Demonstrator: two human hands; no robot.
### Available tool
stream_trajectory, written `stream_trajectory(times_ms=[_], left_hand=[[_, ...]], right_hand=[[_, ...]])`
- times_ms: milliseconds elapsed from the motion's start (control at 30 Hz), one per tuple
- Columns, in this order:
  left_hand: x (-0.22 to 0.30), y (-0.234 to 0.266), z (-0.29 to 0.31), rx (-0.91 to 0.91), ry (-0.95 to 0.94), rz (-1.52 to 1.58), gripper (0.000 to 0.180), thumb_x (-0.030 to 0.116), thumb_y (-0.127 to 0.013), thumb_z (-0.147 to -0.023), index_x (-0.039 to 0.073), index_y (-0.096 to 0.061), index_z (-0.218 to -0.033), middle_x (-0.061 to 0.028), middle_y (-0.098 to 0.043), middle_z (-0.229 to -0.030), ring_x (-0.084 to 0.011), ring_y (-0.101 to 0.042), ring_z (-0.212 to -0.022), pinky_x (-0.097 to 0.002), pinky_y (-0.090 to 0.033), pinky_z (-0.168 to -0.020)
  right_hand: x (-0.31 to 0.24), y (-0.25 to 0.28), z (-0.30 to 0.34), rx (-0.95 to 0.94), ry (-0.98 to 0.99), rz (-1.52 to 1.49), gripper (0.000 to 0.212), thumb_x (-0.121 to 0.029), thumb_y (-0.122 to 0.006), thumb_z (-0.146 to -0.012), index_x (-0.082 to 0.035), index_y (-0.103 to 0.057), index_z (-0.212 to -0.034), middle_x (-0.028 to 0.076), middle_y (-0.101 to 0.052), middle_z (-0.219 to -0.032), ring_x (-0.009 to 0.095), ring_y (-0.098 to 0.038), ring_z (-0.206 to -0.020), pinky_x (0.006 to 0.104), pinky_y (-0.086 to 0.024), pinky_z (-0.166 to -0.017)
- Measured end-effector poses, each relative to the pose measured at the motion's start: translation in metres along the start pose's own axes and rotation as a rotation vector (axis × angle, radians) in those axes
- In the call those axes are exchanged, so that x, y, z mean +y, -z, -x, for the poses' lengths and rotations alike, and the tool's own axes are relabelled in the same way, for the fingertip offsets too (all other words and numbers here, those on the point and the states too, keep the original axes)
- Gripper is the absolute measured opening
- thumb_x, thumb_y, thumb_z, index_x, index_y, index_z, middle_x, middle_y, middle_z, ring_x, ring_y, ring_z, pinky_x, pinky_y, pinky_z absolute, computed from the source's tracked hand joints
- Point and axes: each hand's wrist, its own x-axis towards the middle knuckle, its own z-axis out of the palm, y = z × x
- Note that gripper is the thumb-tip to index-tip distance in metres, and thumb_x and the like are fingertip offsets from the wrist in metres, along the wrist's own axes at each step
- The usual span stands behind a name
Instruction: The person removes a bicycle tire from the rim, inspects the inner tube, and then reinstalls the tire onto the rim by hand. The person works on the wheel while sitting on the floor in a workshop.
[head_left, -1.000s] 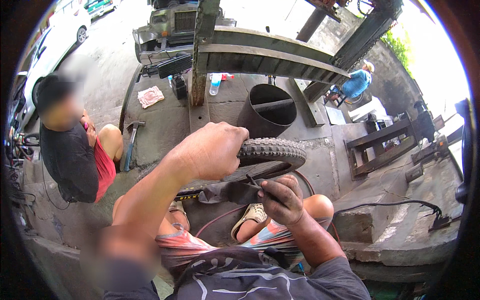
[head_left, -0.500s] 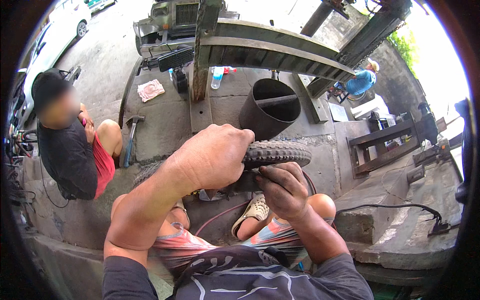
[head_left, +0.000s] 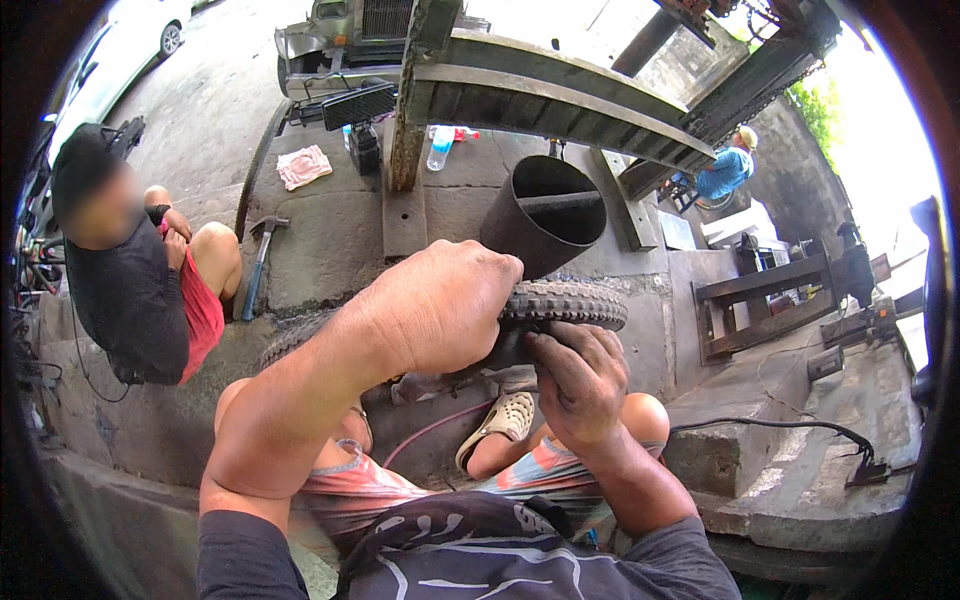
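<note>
While the smudged right hand [head_left: 582, 382] curled at a dark rubbery strip [head_left: 512, 350], whether pinching it I could not tell, the left hand [head_left: 445, 305] gripped the knobbly black rubber tyre [head_left: 575, 304]. Tyre lay before the knees [head_left: 644, 420]; beyond stood a dark open-topped metal cylinder [head_left: 520, 238], farther off a clear plastic bottle [head_left: 438, 150].

Both hands [head_left: 440, 305] [head_left: 582, 385] are at a knobby tire [head_left: 575, 302].

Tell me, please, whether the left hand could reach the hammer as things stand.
Probably yes, perhaps with some leaning: nothing visible blocks the way from the left hand to the hammer, though the hand must first release the tyre.
</note>
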Motion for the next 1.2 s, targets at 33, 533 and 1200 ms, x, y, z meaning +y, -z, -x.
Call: stream_trajectory(times_ms=[33, 533, 1200], left_hand=[[-0.001, -0.001, -0.002, -0.004, 0.007, 0.006, 0.024, 0.006, -0.069, -0.082, -0.003, -0.074, -0.104, -0.0307, -0.078, -0.1, -0.0489, -0.077, -0.107, -0.0569, -0.061, -0.099], [-0.057, 0.017, -0.043, 0.044, -0.125, -0.018, 0.044, 0.01, -0.074, -0.079, -0.002, -0.079, -0.121, -0.0258, -0.08, -0.104, -0.0315, -0.079, -0.096, -0.0421, -0.061, -0.092], [-0.051, 0.028, -0.05, 0.078, -0.033, 0.04, 0.047, 0.003, -0.07, -0.079, -0.008, -0.077, -0.125, -0.0185, -0.082, -0.102, -0.0209, -0.075, -0.094, -0.0384, -0.059, -0.093]], right_hand=[[-0.002, -0.001, -0.002, -0.012, -0.016, -0.004, 0.038, 0.008, -0.081, -0.073, -0.004, -0.082, -0.109, 0.014, -0.079, -0.103, 0.034, -0.075, -0.09, 0.0451, -0.056, -0.081], [0.038, -0.016, -0.068, -0.273, 0.042, -0.027, 0.019, -0.013, -0.067, -0.087, -0.006, -0.082, -0.097, 0.024, -0.077, -0.086, 0.044, -0.078, -0.088, 0.0556, -0.062, -0.082], [0.051, -0.035, -0.08, -0.318, -0.055, -0.151, 0.027, -0.011, -0.071, -0.089, -0.01, -0.086, -0.111, 0.02, -0.078, -0.097, 0.043, -0.077, -0.097, 0.055, -0.061, -0.089]])
